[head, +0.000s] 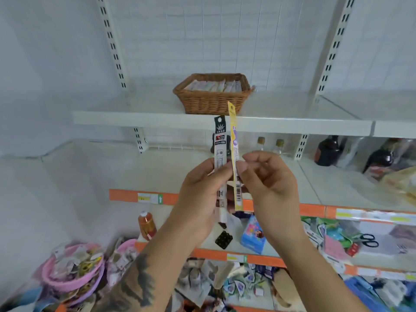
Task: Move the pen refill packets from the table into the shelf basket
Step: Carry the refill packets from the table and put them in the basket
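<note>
The lower part of the black-and-white refill packet [219, 154] is covered by the left hand [198, 199], and its print is too small to read. The contents of the wicker basket [212, 95] show only as pale packet tops above the rim; type cannot be determined. Goods [236, 282] on the lowest shelves are blurred and cut off by the bottom edge.
</note>
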Demonstrator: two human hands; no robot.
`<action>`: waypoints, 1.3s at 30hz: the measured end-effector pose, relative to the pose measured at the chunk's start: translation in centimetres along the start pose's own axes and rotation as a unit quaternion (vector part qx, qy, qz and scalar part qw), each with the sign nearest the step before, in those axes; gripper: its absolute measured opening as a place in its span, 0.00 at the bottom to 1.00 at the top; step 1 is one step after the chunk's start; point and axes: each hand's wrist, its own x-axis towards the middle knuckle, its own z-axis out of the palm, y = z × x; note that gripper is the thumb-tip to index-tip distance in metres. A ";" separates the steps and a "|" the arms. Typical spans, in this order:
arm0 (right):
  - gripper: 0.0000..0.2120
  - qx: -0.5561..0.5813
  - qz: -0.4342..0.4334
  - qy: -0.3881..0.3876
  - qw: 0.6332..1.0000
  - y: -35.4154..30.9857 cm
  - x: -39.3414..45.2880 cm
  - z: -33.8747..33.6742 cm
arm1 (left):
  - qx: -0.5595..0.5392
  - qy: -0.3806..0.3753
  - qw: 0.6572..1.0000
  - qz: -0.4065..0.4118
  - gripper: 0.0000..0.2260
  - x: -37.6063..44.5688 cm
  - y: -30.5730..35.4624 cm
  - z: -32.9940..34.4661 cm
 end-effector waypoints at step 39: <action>0.07 -0.553 0.033 -0.062 0.830 -2.0 28.8 10.6 | 0.089 -0.022 0.994 0.066 0.13 15.8 10.6 -8.1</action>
